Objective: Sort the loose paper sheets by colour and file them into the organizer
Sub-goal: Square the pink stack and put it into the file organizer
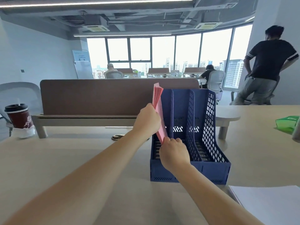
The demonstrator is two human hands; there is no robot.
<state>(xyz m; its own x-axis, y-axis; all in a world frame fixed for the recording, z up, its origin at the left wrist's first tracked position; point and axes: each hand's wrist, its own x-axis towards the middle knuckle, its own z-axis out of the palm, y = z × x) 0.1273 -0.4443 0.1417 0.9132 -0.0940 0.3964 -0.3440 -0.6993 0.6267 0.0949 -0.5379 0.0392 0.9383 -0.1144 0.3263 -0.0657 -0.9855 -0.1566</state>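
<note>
Now, far to the left of my hands, a coffee cup point(19, 116) stands clear of the work. My left hand point(146, 118) pinches the pink sheets point(158, 109) upright along their edge, keeping them squared; my right hand point(174, 154) nips the bottom corner to steer them into the blue organizer's point(209, 120) leftmost slot. White paper point(267, 203) waits on the desk point(65, 159), right of both.

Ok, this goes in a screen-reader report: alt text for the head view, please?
Both hands, left hand and right hand, lower an upright pink stack into the leftmost slot of a blue organizer on a desk. White sheets lie near right; a coffee cup stands far left.
</note>
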